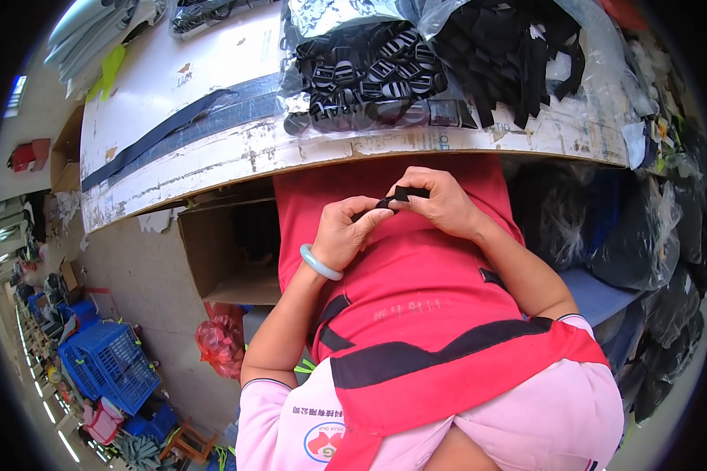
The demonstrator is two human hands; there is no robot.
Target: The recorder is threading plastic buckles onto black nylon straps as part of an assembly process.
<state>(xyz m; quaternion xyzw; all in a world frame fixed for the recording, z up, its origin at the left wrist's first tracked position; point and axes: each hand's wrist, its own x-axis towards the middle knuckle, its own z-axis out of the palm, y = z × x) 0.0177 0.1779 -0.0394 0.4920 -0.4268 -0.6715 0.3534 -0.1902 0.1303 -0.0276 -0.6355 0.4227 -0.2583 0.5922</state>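
Observation:
In front of my red apron [416,275], both hands meet over a short piece of black webbing strap [413,191]. My left hand [346,230] pinches it from the left, its thumb and fingertips pressed together. My right hand [445,202] grips the other end, thumb against fingers, close to the left fingertips. Something small and dark sits between the fingertips, perhaps a buckle; the fingers hide most of it. On the table beyond lie a plastic bag of black buckles [369,74] and, to its right, a bag of cut black straps [511,55].
The worn white table [243,141] has its near edge just past my hands. A long black strip [153,141] lies on its left part. Below stands an open cardboard box [220,251]. Blue crates [110,365] are on the floor at left; dark plastic bags [636,228] crowd the right.

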